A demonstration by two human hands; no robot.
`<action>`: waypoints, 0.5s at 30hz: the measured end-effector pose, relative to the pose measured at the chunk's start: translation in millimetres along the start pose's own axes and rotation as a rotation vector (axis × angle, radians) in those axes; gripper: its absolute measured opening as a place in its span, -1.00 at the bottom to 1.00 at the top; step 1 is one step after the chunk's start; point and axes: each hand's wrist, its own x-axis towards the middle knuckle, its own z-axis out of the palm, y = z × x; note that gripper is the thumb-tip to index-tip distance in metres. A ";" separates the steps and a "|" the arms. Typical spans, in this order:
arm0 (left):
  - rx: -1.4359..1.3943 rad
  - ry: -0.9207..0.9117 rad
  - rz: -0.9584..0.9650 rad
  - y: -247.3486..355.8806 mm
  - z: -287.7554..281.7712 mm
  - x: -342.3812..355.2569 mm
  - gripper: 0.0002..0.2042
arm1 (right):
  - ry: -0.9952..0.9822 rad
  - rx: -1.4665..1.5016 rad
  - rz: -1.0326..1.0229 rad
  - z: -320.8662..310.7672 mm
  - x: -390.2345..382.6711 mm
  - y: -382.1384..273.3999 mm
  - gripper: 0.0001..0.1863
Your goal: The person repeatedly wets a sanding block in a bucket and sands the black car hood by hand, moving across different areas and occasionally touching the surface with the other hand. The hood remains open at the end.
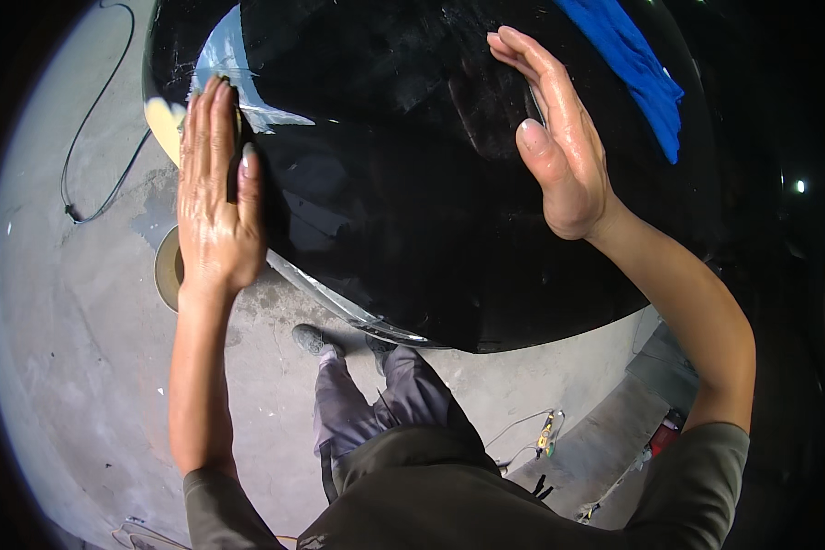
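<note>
Head view, the only one I have.

Item: black curved panel (pixel 522 275), glossy, across the upper middle, its near edge above the person's feet. I judge it stiff, broad and awkward to shift, slick under damp skin and easily scratched. Best hold, in my view: both palms spread, or the near rim, away from the grey-blue patch (pixel 227 50).

Item: left hand (pixel 215 206), wet-looking, beside that patch; fingers straight and together, thumb a little apart. A dark strip shows between; whether it is gripped, I cannot tell.

Item: right hand (pixel 564 151), raised in front of the panel; fingers lightly curved, thumb well apart. I see nothing definite in its grasp.

Item: blue cloth (pixel 642 73), on the panel's far right; soft and light, I judge, best pinched by a fold.
</note>
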 end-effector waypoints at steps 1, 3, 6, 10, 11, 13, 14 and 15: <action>-0.041 0.007 0.081 31.7 9.4 -2.8 -0.39 | -0.008 -0.005 0.000 -0.6 -0.2 -1.2 -0.13; -0.120 -0.209 0.159 105.6 20.3 -29.2 -0.38 | -0.009 -0.029 0.012 -1.9 0.0 -6.6 -0.12; -0.266 -0.342 0.350 140.0 24.4 -46.5 -0.36 | -0.004 -0.052 -0.018 -1.5 2.3 -18.9 -0.19; -0.125 -0.276 0.228 76.2 -23.8 -15.4 -0.39 | -0.031 -0.039 0.001 4.3 7.9 -29.0 -0.17; -0.029 -0.256 0.169 61.2 -30.7 -5.3 -0.41 | -0.034 -0.042 0.008 6.4 8.8 -29.4 -0.17; 0.086 -0.137 0.079 44.6 -30.2 6.5 -0.39 | -0.035 -0.055 0.024 10.1 10.1 -28.2 -0.12; 0.051 -0.099 0.112 53.0 -24.8 6.1 -0.38 | -0.033 -0.066 0.002 11.3 10.0 -27.1 -0.12; 0.041 -0.109 0.065 70.7 -17.9 3.0 -0.37 | -0.034 -0.079 -0.016 12.2 9.6 -25.7 -0.11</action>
